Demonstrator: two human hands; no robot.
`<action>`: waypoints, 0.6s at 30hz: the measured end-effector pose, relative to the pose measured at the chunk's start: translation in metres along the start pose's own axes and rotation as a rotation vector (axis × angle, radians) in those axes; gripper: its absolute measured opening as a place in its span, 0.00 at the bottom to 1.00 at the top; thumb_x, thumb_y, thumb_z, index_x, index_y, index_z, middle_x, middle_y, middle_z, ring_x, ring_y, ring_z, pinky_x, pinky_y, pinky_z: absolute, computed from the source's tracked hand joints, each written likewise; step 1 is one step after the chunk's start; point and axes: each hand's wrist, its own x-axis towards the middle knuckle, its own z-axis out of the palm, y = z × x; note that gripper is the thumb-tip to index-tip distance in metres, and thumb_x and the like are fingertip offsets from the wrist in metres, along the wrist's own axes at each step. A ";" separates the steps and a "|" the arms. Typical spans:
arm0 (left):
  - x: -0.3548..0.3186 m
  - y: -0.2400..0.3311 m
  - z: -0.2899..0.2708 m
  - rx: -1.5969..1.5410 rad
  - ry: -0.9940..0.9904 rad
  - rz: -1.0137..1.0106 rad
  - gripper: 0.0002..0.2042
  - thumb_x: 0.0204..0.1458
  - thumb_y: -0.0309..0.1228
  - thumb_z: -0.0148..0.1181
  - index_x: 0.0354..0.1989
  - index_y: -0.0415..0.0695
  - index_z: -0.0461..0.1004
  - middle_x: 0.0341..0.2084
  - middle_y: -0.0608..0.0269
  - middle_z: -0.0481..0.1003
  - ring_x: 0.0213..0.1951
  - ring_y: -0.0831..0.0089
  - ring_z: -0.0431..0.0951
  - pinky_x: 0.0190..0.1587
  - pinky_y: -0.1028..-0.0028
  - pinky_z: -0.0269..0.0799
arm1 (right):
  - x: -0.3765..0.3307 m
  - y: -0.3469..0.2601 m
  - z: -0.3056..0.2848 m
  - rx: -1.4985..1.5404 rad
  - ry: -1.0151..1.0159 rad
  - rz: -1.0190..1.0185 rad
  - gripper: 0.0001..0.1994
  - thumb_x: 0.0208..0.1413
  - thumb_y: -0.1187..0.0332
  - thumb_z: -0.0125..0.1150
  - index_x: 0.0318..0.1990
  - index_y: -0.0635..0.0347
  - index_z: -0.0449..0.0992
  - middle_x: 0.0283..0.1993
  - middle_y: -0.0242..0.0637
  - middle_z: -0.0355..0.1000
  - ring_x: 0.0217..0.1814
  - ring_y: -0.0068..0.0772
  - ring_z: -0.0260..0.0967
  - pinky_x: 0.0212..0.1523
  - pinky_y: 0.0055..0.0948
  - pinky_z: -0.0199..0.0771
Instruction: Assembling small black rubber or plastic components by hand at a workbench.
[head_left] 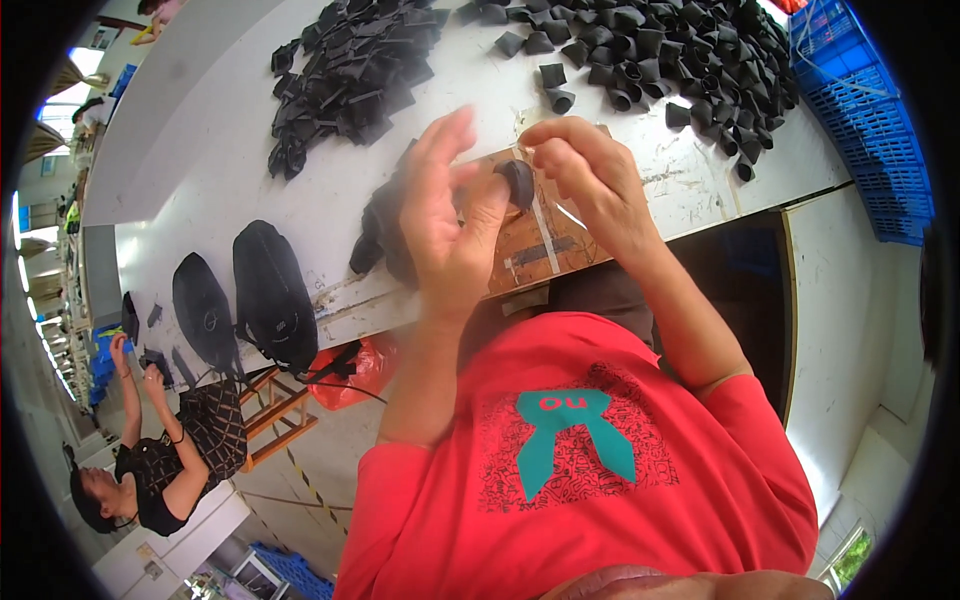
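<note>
My left hand (pixel 445 220) hovers over a brown board (pixel 525 255), blurred, its fingers stretched up and the thumb apart from them. At the thumb tip is a small black fabric tube (pixel 518 186); whether the thumb only touches it or sits in it, I cannot tell. To the right of the tube my right hand (pixel 595 175) has its fingers curled in, and anything between them is hidden. Partly behind my left hand lies a heap of black pieces (pixel 378 225).
Farther back on the white table (pixel 200 130) are a pile of flat black pieces (pixel 350 75) and a pile of black tubes (pixel 700 70). Two black padded pieces (pixel 272 290) lie left. A blue crate (pixel 865 120) stands right. Another person (pixel 160 460) works at far left.
</note>
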 end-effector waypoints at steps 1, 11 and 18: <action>0.002 0.000 -0.004 0.199 -0.103 0.190 0.14 0.47 0.21 0.54 0.44 0.38 0.68 0.36 0.59 0.71 0.38 0.77 0.69 0.41 0.82 0.63 | -0.005 -0.005 0.000 0.005 0.134 -0.119 0.14 0.50 0.61 0.56 0.34 0.66 0.70 0.24 0.32 0.63 0.24 0.22 0.60 0.24 0.20 0.61; -0.013 -0.008 -0.019 -0.336 -0.006 -0.069 0.07 0.51 0.23 0.50 0.38 0.41 0.71 0.38 0.55 0.71 0.43 0.66 0.70 0.48 0.65 0.65 | -0.007 -0.030 0.008 -0.057 0.023 -0.153 0.11 0.42 0.71 0.64 0.33 0.64 0.72 0.28 0.31 0.67 0.28 0.19 0.62 0.25 0.16 0.62; -0.011 0.006 -0.011 -0.424 -0.064 -0.080 0.09 0.49 0.21 0.52 0.39 0.37 0.70 0.36 0.57 0.72 0.39 0.71 0.71 0.44 0.72 0.67 | -0.009 -0.003 0.010 -0.203 0.184 -0.324 0.05 0.39 0.77 0.62 0.25 0.65 0.72 0.20 0.34 0.65 0.19 0.24 0.62 0.19 0.22 0.59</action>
